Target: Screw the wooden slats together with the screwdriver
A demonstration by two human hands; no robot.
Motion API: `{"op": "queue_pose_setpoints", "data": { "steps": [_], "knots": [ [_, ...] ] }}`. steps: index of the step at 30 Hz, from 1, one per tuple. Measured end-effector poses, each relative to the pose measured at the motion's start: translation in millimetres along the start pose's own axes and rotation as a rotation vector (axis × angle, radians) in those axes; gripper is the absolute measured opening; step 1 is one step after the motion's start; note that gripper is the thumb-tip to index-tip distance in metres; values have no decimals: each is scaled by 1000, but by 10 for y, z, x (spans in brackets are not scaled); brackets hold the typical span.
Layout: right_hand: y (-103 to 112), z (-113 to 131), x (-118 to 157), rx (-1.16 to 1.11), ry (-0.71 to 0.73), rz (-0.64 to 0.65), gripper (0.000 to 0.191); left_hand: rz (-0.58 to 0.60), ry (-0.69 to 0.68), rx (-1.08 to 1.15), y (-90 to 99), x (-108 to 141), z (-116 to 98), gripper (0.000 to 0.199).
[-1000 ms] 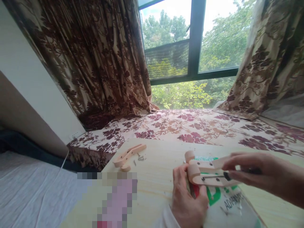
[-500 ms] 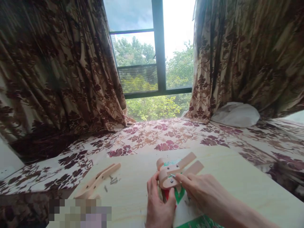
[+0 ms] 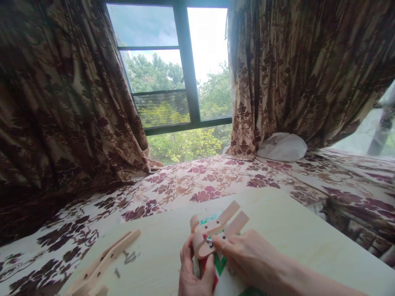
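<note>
Being pinched at lower centre by the right hand [image 3: 243,251], the small screw [image 3: 208,240] may be dropped if the wooden piece [image 3: 233,225], clasped by the left hand [image 3: 195,273], is jolted.

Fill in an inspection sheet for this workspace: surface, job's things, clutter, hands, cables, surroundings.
Surface: pale wood-grain tabletop.
Job's things: two pale, curved wooden pieces over a white, green and red printed package.
Clutter: small grey screw-like metal parts beside more pale wooden parts.
Hands: left hand grips the nearer wooden piece; right hand pinches a small silvery metal item, type unclear.
Cables: nothing seen.
Surroundings: brown floral fabric curtains, dark-framed glass window, cream-and-plum floral cloth.
</note>
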State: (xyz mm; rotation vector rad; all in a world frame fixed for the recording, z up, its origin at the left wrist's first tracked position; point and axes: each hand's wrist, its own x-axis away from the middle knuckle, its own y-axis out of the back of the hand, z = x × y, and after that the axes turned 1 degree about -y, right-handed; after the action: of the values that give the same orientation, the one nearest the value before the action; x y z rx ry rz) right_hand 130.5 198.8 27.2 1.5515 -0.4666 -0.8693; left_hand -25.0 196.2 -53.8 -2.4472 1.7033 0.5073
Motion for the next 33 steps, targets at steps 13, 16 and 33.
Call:
{"op": "queue_pose_setpoints", "data": {
  "steps": [13, 16, 33],
  "knots": [
    [-35, -36, 35, -17, 43, -23, 41, 4, 39, -25, 4, -1, 22, 55],
    [-73, -47, 39, -2, 46, -37, 41, 14, 40, -15, 3, 2, 19, 53],
    [-142, -75, 54, 28, 100, -62, 54, 4, 40, 12, 1, 25, -100, 44]
  ]
}}
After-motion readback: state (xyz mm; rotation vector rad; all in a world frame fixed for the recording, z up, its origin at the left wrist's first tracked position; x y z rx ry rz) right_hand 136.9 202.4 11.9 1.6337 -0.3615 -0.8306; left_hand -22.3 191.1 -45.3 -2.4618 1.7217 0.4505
